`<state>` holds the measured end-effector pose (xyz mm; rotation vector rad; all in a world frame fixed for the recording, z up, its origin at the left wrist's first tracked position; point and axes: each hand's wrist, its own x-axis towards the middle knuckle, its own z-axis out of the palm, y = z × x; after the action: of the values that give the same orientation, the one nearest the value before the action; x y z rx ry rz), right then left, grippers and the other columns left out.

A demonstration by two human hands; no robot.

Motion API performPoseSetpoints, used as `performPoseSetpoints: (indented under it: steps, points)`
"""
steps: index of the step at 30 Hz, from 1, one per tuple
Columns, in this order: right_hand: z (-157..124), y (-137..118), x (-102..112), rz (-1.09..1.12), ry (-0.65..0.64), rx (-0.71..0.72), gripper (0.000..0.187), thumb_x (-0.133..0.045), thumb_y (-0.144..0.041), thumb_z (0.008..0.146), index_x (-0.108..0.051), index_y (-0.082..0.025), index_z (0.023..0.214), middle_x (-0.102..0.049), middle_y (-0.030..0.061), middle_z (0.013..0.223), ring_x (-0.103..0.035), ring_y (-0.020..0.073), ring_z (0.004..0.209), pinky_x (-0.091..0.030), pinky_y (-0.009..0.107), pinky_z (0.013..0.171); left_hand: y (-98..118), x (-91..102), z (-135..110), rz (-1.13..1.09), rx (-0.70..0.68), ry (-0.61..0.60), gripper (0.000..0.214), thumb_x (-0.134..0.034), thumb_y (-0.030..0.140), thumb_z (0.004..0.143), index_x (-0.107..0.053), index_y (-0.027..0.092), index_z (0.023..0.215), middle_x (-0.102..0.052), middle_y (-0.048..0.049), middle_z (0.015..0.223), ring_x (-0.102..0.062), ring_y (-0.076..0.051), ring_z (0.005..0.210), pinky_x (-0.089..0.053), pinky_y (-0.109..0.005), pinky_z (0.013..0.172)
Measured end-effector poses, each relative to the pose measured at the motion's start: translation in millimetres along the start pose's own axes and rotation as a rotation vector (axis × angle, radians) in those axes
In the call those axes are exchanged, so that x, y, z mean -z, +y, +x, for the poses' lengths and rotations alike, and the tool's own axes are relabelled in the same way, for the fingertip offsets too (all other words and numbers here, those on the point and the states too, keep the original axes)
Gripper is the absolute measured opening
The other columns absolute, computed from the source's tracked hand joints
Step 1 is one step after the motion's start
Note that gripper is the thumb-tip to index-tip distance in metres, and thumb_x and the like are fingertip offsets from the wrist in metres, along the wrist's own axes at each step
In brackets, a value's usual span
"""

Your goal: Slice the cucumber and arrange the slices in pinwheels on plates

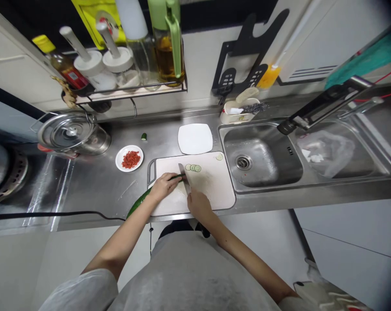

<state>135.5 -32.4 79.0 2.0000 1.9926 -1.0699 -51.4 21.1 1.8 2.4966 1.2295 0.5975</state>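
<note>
A long green cucumber (139, 202) lies slantwise over the left side of the white cutting board (215, 192). My left hand (164, 186) is closed over its far end, fingers on top. In my right hand (199, 203) is a kitchen knife (185, 178), gripped by a handle that the hand hides. The blade stands at the cucumber's cut end, close to my left fingertips. Several cucumber slices (193, 167) lie overlapped just beyond the blade. One more slice (219, 157) rests near the board's far right corner.
Behind the board is a white square plate (195, 138). To the left are a plate of chopped red pieces (130, 160), a cucumber stub (144, 137) and a lidded steel pot (100, 140). A sink (263, 149) adjoins the right side; seasoning jars (119, 65) stand on a rack above.
</note>
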Motion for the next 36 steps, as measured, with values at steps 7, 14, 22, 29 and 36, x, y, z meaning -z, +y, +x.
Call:
performPoseSetpoints:
  steps: [7,14,22,29,36]
  points:
    - [-11,3,-4,-0.018,-0.012,0.008,0.028,-0.034,-0.016,0.093,-0.054,-0.009,0.113,-0.069,0.014,0.09,-0.065,0.0231,0.084,-0.04,0.029,0.068,-1,-1.3,1,-0.013,-0.006,0.005,0.029,-0.048,0.027,0.093,-0.066,0.025,0.115,-0.064,-0.0071,0.114,-0.059,-0.019,0.103,-0.053,-0.036,0.089]
    - [-7,1,-1,-0.015,-0.056,0.001,0.031,-0.034,-0.015,0.092,-0.053,-0.008,0.116,-0.068,0.015,0.093,-0.065,0.0238,0.087,-0.042,0.03,0.07,-1,-1.3,2,-0.052,-0.006,0.007,0.029,-0.047,0.027,0.093,-0.066,0.024,0.115,-0.065,-0.0081,0.112,-0.059,-0.019,0.102,-0.053,-0.037,0.089]
    - [-3,-5,1,-0.009,-0.089,-0.026,0.031,-0.033,-0.015,0.093,-0.052,-0.008,0.117,-0.067,0.0151,0.099,-0.063,0.0209,0.09,-0.042,0.028,0.074,-1,-2.0,2,-0.079,0.003,0.003,0.029,-0.047,0.026,0.093,-0.066,0.024,0.115,-0.065,-0.0083,0.112,-0.059,-0.019,0.103,-0.052,-0.038,0.09]
    - [4,-3,-6,0.044,-0.072,-0.002,0.028,-0.034,-0.017,0.093,-0.051,-0.008,0.115,-0.066,0.0148,0.098,-0.063,0.02,0.09,-0.04,0.027,0.073,-2,-2.2,2,-0.067,0.01,0.006,0.028,-0.048,0.025,0.092,-0.067,0.023,0.113,-0.065,-0.0082,0.111,-0.059,-0.019,0.104,-0.052,-0.038,0.09]
    - [9,-4,-8,0.076,-0.071,0.011,0.026,-0.032,-0.015,0.093,-0.05,-0.008,0.111,-0.064,0.0165,0.098,-0.061,0.0213,0.093,-0.039,0.027,0.074,-3,-2.8,1,-0.08,0.008,0.002,0.029,-0.048,0.025,0.092,-0.066,0.024,0.115,-0.065,-0.0083,0.113,-0.059,-0.019,0.104,-0.052,-0.038,0.091]
